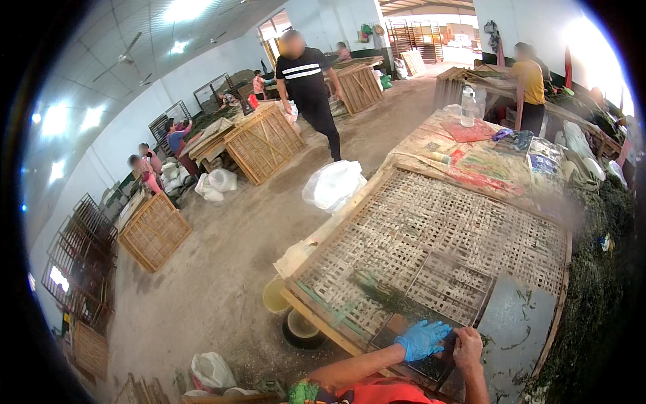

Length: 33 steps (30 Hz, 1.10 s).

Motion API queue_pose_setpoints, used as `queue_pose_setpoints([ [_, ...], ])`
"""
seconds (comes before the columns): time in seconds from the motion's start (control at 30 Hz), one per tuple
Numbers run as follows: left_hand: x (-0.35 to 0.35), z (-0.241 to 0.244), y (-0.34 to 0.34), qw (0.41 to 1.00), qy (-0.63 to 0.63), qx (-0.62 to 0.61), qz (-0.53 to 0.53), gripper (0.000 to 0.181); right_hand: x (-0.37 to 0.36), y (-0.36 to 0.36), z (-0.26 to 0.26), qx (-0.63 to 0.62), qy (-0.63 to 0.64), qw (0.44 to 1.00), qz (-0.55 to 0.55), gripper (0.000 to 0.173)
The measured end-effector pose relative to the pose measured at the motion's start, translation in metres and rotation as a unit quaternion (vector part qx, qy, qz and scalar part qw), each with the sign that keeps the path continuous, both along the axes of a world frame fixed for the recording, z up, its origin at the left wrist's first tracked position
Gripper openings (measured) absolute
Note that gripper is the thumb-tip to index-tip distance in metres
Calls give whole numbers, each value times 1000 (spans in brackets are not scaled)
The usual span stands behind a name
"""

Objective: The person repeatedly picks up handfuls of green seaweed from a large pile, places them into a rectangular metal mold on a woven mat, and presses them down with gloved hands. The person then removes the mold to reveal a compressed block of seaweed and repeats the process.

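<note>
My left hand [425, 340], in a blue disposable glove, lies palm down with its fingers spread on a dark flat piece [426, 364] at the near edge of the work table. Bare and close beside it, my right hand [468, 344] has its fingers curled at the right edge of that dark piece; whether it grips the edge is hidden. Beneath is a woven bamboo tray [454, 217] in a wooden frame. A thin rectangular frame [449, 283] rests on the weave beyond my hands, with dark green plant strands [386, 295] to its left. A grey metal sheet [515, 323] with scattered strands lies to the right.
Green plant material [595, 283] is heaped along the right side. Beyond the tray stands a clear bottle [468, 106] on a stained board. Buckets [303, 325] and a white plastic sack [334, 186] are on the floor at left. A person in black [308, 76] walks nearby; others work at farther tables.
</note>
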<state>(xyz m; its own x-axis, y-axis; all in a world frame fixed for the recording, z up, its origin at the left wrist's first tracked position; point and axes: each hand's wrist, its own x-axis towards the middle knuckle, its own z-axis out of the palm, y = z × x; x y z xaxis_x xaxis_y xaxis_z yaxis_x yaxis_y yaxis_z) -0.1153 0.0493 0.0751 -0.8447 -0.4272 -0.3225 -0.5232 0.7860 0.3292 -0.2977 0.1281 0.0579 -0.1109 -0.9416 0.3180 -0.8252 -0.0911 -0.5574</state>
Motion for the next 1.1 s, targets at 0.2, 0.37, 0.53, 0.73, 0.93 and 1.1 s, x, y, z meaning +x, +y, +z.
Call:
queue_pose_setpoints([
  [0.2,1,-6,3,999,16,-3,29,62,3,1,10,-1,24,1000,-9,22],
  [0.37,3,-6,4,999,26,1,44,62,4,2,10,-9,24,1000,-7,19],
  [0.53,4,9,2,996,41,38,64,65,2,4,13,5,19,999,-26,15],
  [0.73,5,-5,5,996,57,27,67,69,-3,5,13,10,18,1000,-13,18],
  [0.93,3,0,4,996,31,48,71,72,-6,6,13,-8,14,1000,-21,17],
  [1.1,1,1,6,997,26,32,71,72,-11,5,8,7,2,1000,-14,17],
])
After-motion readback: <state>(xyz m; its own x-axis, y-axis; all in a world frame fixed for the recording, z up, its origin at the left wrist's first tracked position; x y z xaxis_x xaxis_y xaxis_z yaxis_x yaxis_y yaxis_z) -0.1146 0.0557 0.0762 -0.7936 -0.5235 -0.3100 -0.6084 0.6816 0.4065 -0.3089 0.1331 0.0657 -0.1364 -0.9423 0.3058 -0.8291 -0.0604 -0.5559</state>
